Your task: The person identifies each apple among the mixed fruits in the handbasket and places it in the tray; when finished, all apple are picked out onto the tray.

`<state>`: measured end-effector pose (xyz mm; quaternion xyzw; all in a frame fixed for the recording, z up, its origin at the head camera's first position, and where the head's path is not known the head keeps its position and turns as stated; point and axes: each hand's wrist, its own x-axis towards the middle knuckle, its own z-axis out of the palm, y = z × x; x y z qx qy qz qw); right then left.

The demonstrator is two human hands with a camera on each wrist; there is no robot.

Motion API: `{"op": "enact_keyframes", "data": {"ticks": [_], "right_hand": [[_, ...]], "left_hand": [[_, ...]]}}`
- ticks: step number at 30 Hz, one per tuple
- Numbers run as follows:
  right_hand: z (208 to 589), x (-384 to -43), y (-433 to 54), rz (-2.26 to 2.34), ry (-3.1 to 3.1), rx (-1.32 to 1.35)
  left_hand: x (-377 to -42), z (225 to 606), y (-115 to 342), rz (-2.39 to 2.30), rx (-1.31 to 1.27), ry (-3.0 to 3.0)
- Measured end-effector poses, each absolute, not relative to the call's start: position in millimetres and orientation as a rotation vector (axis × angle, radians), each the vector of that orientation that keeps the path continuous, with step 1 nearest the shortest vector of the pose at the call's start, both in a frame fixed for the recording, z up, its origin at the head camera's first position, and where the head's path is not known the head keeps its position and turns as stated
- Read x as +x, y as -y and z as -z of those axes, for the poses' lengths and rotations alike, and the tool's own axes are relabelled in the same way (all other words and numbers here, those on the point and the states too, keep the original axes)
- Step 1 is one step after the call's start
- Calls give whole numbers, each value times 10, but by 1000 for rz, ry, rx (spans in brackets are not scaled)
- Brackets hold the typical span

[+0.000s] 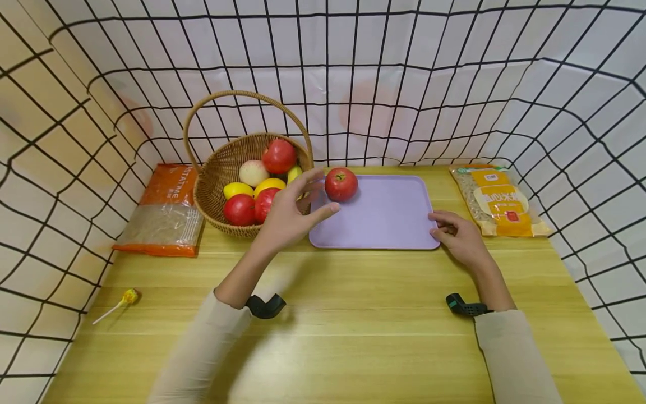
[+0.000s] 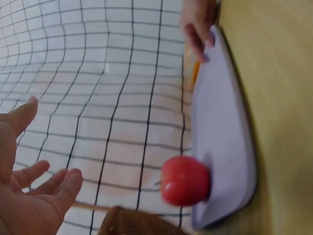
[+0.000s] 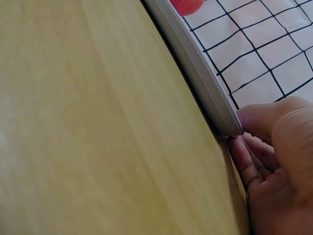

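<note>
At the bottom edge of the head view, your beige sleeves (image 1: 199,345) are cut off; a black wrist piece (image 1: 266,306) pokes out beside each cuff. Wooden table (image 1: 363,348) beneath. Lollipop (image 1: 129,296) lies off to your left.

Your right hand (image 1: 461,238) pinches the right end of the lilac tray (image 1: 378,219) between thumb and fingers; some fingertips are lost behind the rim in the right wrist view. Your left hand (image 1: 290,216) is raised, thumb and fingers spread well apart, nothing between them. It masks part of the tray's left edge and the basket's right side; whether a fingertip brushes the basket, you cannot tell. The left wrist view crops this hand.

Red apple (image 1: 341,184) sits on the tray at its far left corner, just beyond your left fingers; only a slice shows in the right wrist view.

Wicker basket (image 1: 222,163) beside the tray, fruit inside, some pieces partly covered by your hand. Orange-ended bag (image 1: 164,210) behind its left side, partly hidden; yellow-labelled bag (image 1: 497,202) far right. Farthest, grid-patterned cloth (image 1: 383,84).
</note>
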<state>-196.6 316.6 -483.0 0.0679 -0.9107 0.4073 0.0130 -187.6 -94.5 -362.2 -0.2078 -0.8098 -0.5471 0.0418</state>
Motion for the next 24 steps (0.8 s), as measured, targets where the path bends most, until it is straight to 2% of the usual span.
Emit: {"op": "enact_keyframes", "data": {"ticks": [12, 24], "right_hand": [[4861, -1965, -3183, -1268, 2821, 224], [4863, -1981, -3201, -1250, 2842, 216]], "left_hand": [[-2191, 3422, 1339, 1594, -514, 2488], [-2461, 3427, 1450, 1326, -378, 2636]]}}
